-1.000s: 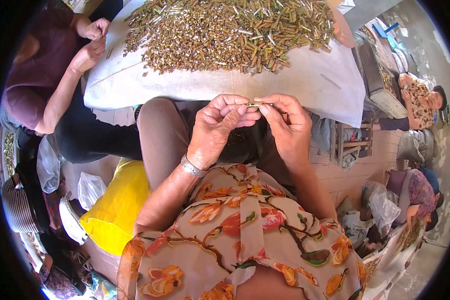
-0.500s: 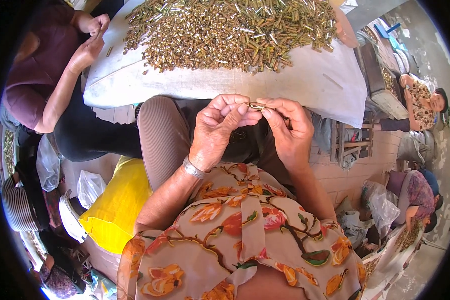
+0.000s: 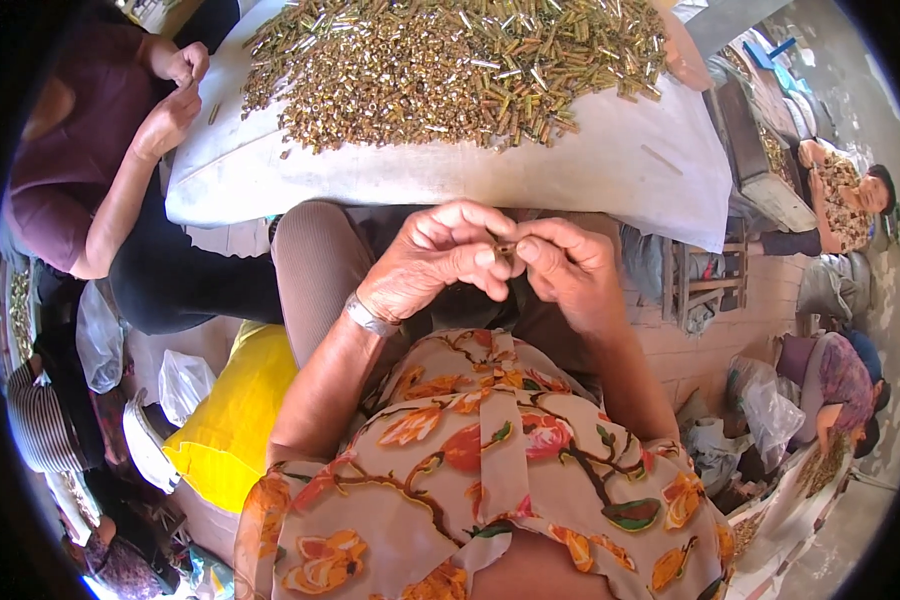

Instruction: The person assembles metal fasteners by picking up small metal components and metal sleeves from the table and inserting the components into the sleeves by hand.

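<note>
In front of my lap, my two hands meet fingertip to fingertip. A small brass-coloured metal piece (image 3: 505, 251) sits between them, mostly hidden by the fingers. My left hand (image 3: 435, 258) pinches it between thumb and fingers, with a silvery band round the wrist. My right hand (image 3: 573, 268) is closed, its thumb and forefinger touching the same piece from the right. Beyond the hands, a large pile of small brass-coloured metal parts (image 3: 390, 85) covers the far part of a white cloth-covered table (image 3: 420, 182). Short ring-like pieces lie left of centre, longer tube-like ones to the right.
At the left, a co-worker's hands (image 3: 175, 105) meet over the table's edge. A yellow sack (image 3: 225, 430) and clear plastic bags (image 3: 183, 385) stand at my left. On the right are a wooden stool (image 3: 705, 280), another worktable (image 3: 770, 185) and more people.
My left hand has turned, and the piece, earlier held lengthwise between both hands, now sits lower and is more hidden. My right fingers have curled in. The co-worker's hands have shifted slightly.
</note>
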Motion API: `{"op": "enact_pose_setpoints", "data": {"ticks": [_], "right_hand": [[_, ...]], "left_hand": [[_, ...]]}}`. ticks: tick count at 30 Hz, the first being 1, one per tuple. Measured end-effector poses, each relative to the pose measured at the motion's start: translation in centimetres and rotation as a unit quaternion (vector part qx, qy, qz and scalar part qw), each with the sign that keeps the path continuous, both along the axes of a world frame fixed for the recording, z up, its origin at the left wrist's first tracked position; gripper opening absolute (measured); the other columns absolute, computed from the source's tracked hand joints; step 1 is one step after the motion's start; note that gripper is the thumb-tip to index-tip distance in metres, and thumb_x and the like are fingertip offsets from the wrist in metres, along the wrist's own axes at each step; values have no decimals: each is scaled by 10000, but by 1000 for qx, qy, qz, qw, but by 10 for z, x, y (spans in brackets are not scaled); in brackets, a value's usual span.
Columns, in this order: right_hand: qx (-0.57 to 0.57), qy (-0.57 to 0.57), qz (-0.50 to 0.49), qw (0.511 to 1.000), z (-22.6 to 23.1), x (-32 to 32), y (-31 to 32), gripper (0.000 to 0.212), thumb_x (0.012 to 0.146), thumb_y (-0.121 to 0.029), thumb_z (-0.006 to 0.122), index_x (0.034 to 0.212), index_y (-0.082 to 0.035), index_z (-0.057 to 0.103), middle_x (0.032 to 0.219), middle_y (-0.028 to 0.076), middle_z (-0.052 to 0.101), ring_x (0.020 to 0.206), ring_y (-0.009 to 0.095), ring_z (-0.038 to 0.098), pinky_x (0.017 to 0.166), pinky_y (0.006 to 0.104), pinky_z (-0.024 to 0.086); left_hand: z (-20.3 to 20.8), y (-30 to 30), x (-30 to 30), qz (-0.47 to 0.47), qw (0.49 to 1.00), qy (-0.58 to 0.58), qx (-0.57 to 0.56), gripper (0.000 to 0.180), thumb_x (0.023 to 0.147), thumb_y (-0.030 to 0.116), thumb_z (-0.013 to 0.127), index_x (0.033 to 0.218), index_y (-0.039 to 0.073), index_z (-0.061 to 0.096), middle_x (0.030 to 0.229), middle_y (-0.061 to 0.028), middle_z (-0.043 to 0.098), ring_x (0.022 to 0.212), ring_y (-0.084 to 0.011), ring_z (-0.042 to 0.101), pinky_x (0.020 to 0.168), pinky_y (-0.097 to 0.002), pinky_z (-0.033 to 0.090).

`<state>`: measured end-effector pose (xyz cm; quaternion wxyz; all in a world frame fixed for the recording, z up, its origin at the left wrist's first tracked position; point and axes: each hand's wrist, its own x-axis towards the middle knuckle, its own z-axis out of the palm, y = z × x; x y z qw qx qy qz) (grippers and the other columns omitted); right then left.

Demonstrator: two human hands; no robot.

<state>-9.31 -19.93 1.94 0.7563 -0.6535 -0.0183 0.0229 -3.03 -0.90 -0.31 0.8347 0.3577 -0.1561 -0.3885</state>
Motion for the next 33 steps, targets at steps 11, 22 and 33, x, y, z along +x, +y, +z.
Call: {"op": "enact_pose_setpoints", "data": {"ticks": [11,22,33], "right_hand": [[231,164,60,957,-17,3,-5,184,961,-201,537,944,-32,608,714,-5,553,464,34,371,407,189,258],[-349,-77,-237,904,-82,123,-102,154,857,-151,641,987,-72,623,764,64,545,660,183,596,560,327,468],[-634,-157,-181,735,-81,131,-97,244,810,-89,649,1047,-106,594,949,139,619,807,357,609,681,442,496]], "left_hand": [[-15,-12,5,-52,998,18,-12,222,889,140,648,1078,28,619,787,-72,658,616,-163,642,578,-260,547],[-48,-71,90,253,610,-592,462,167,803,106,645,969,114,664,912,-89,635,800,-304,631,695,-389,523],[-41,-67,84,240,550,-646,472,121,771,39,589,883,65,626,866,-123,630,837,-285,624,736,-356,512]]}}
